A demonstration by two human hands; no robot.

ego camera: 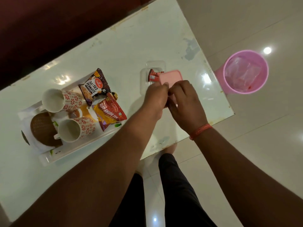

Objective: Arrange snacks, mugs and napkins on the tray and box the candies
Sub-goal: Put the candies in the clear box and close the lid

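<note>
My left hand (155,97) and my right hand (185,104) meet fingertip to fingertip above the table, pinching a small candy that they almost wholly hide. Just behind them stands a clear plastic box (144,76) with a red wrapped candy (153,76) inside and a pink lid (172,76) lying partly across it. On the left, a white tray (78,149) carries two floral mugs (54,100) (70,130) lying on their sides, a salted peanuts packet (95,86), an aloo bhujia packet (109,112), a brown round mat (42,130) and a white napkin (26,123).
The glass-topped table (131,46) ends close to my right wrist. A pink bin (246,89) with clear plastic inside stands on the tiled floor off the table's right corner. Dark red furniture borders the far left edge. My legs are below the near edge.
</note>
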